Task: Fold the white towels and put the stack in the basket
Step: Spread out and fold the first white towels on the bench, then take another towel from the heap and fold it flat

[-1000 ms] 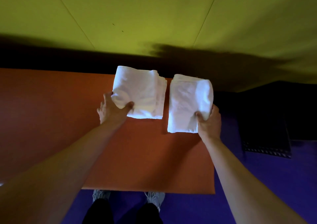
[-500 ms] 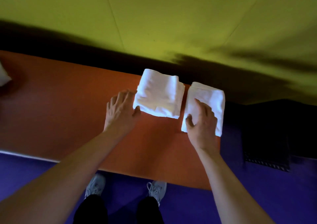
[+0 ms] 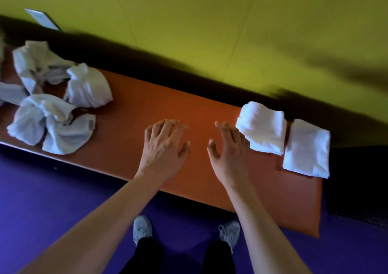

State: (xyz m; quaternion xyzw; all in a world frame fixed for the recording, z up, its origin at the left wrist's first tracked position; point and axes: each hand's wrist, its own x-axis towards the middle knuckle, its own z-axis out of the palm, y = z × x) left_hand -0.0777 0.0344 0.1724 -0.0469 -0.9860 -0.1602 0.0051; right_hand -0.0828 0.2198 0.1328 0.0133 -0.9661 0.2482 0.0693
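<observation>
Two folded white towels lie side by side at the right end of the orange table [image 3: 159, 103]: one folded towel [image 3: 262, 127] nearer the middle, the other folded towel [image 3: 306, 150] at the table's right edge. A heap of several crumpled white towels [image 3: 54, 97] lies at the table's left end. My left hand [image 3: 164, 145] hovers over the bare middle of the table, fingers spread, holding nothing. Beside it, just left of the nearer folded towel, is my right hand [image 3: 228, 150], also with spread fingers and nothing in it.
A yellow-green wall [image 3: 210, 32] runs behind the table. The floor [image 3: 52, 200] is purple, and my shoes [image 3: 142, 227] stand close to the table's front edge. A dark basket-like object [image 3: 357, 189] sits in shadow right of the table. A white card [image 3: 42, 18] leans at far left.
Both hands have let go of the folded towels and moved left over the bare table. The view has swung left, bringing the crumpled towel heap into sight.
</observation>
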